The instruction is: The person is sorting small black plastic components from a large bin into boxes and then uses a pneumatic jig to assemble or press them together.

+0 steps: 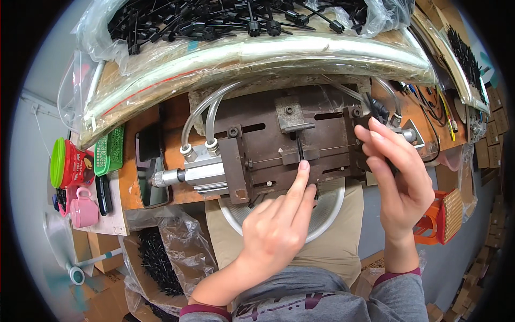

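My left hand (276,225) reaches over the front of a dark metal fixture (273,139), its index finger stretched out. That fingertip touches the near end of a slim black rod (300,144), which lies in a small block (291,156) at the fixture's middle. The rod's far end meets a metal stop (289,115). My left thumb is hidden. Raised beside the fixture's right end is my right hand (399,177), open, fingers apart and loosely bent, with nothing seen in it. A pale round mesh basket (335,214) rests on my lap below the fixture.
Clear air tubes (196,118) run to a silver cylinder (204,174) at left. Behind stands a plastic-wrapped tray edge (257,53) with many black parts (252,24). A phone (150,166), pink cup (84,209) and green basket (110,150) are left; an orange stool (440,214) is right.
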Demonstrator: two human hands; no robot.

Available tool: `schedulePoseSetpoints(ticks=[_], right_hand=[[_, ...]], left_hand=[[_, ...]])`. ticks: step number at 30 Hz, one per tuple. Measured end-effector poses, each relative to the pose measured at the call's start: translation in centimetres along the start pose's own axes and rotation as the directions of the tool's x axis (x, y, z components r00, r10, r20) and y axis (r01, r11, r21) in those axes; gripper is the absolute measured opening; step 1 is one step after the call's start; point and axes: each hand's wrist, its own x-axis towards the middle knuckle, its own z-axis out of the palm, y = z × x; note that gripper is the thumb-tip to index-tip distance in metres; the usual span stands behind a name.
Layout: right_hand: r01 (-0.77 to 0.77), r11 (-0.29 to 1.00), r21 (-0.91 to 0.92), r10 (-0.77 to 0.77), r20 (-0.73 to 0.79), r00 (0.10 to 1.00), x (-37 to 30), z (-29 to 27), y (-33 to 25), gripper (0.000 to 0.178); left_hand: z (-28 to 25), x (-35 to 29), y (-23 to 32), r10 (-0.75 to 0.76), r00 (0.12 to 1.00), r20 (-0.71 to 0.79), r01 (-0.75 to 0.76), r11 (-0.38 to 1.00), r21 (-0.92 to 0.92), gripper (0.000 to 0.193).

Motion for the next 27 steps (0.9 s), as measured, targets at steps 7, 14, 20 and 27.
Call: schedulePoseSetpoints(ticks=[7, 14, 20, 27], right_hand=[[-0.231, 0.919, 0.320, 0.235, 0.027, 0.972, -2.0, 0.6, -1.2, 0.036], [-0.163, 0.944, 0.288, 0.112, 0.183, 0.977, -4.0, 2.7, -1.7, 0.037], [-0.032, 0.989, 0.141, 0.019, 0.092, 0.996, -4.2, 2.2, -1.0, 0.043], [0.133, 0.989, -0.064, -0.129, 0.074, 0.989, -3.3, 0.4, -0.5, 0.041]], left_hand=[[-0.3, 0.7, -0.2, 0.005, 0.999, 0.051, -0.011, 0.994, 0.111, 0.032], [-1.1, 0.9, 1.8, -0.027, 0.981, -0.194, -0.063, 0.893, -0.445, 0.045], [-1.7, 0.6, 1.4, -0.068, 0.991, -0.117, 0.003, 0.875, -0.484, 0.039], [-1.0, -0.2, 0.5, -0.023, 0.999, 0.029, 0.025, 0.999, -0.045, 0.027]])
